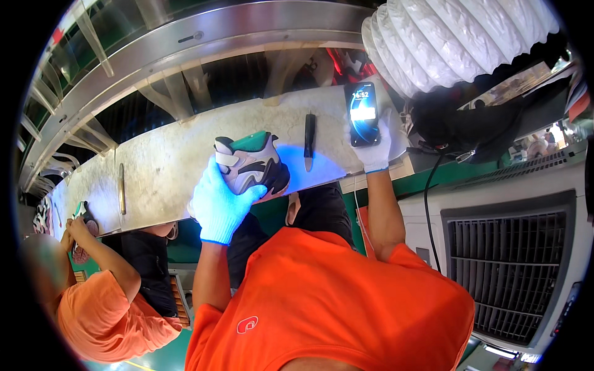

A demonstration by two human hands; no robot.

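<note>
In my gloved left hand (224,201) is a chunky sneaker (252,164) in white, grey and black with a green lining. My fingers wrap round its side, just above the near edge of the worktable. A lit smartphone (362,116) lies upright in my gloved right hand (375,148), over the right end of the table. The palm is partly hidden behind the phone. Between the two hands, a knife (309,141) with a black handle rests on the table, its blade toward me.
The pale worktable (154,145) runs left, with a thin metal tool (121,188) on it. A co-worker in orange (111,309) sits at the left, handling another shoe (85,219). Behind stands a metal rail (185,40) with hanging strips. A white flexible duct (455,43) and grey air cooler (510,266) are right.
</note>
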